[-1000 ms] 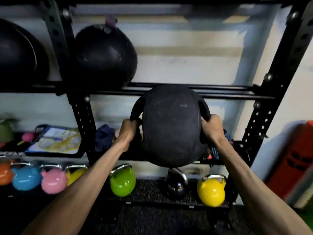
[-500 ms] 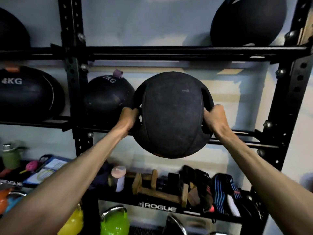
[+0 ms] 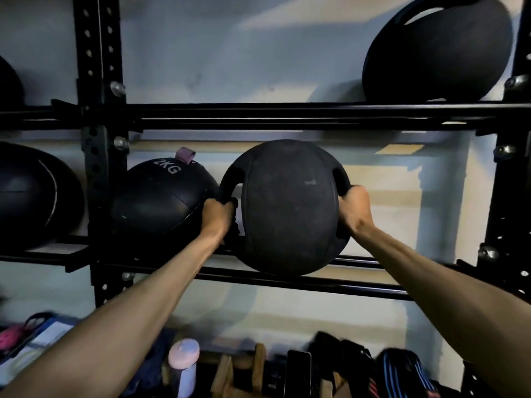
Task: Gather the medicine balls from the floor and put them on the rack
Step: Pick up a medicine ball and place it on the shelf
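1. Ball over rack middle rails, contact unclear.
2. Left hand at its 9 o'clock, right hand at 3, fingers curled round side handles.
3. 2KG ball beside, at 9 o'clock.

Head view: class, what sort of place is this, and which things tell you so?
Most likely a gym's storage corner: a steel rack holds a 2KG ball, and the left hand and right hand grip a handled ball.
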The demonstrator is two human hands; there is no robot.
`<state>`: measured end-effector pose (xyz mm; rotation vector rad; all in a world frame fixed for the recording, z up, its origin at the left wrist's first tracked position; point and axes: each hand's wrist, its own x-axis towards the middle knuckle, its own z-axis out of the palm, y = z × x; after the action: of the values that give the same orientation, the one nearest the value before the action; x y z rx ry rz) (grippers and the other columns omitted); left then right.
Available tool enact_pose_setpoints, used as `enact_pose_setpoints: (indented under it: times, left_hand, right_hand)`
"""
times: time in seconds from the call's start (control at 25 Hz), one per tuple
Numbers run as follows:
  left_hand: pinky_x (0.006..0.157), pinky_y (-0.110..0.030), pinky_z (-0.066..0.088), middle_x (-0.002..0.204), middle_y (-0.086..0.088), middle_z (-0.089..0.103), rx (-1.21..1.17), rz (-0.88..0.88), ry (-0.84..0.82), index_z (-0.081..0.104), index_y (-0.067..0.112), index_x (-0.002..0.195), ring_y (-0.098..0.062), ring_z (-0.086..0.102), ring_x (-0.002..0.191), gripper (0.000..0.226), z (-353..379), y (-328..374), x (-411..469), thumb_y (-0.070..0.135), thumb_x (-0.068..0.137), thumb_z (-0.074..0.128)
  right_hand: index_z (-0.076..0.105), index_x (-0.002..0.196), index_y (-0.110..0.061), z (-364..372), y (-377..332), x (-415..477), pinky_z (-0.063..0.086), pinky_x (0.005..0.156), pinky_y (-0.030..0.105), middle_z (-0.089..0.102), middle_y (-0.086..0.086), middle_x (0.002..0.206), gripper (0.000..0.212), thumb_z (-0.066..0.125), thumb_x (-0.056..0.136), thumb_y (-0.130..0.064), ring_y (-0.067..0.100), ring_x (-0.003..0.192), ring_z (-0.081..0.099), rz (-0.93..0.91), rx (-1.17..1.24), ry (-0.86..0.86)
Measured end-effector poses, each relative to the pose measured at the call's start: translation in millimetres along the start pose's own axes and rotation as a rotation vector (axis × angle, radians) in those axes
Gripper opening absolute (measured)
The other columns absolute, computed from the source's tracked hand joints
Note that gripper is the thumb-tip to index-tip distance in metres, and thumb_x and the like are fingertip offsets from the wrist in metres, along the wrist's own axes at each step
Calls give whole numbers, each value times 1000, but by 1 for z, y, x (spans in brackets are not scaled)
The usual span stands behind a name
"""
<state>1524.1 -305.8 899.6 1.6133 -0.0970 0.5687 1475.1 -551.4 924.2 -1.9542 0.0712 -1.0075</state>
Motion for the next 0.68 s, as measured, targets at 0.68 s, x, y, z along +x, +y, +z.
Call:
enact_pose_setpoints:
  times: [0.68]
  left_hand:
    - [66,-29,41,75,-11,59,-47,171,26,65,-2,82,-18,52,69,13,48,-89,69,3,92,58]
  right_hand:
    - [66,96,-4,75,103,33,45,73,35,60,-5,80,11,60,87,-2,7,70,50,-53,193,160]
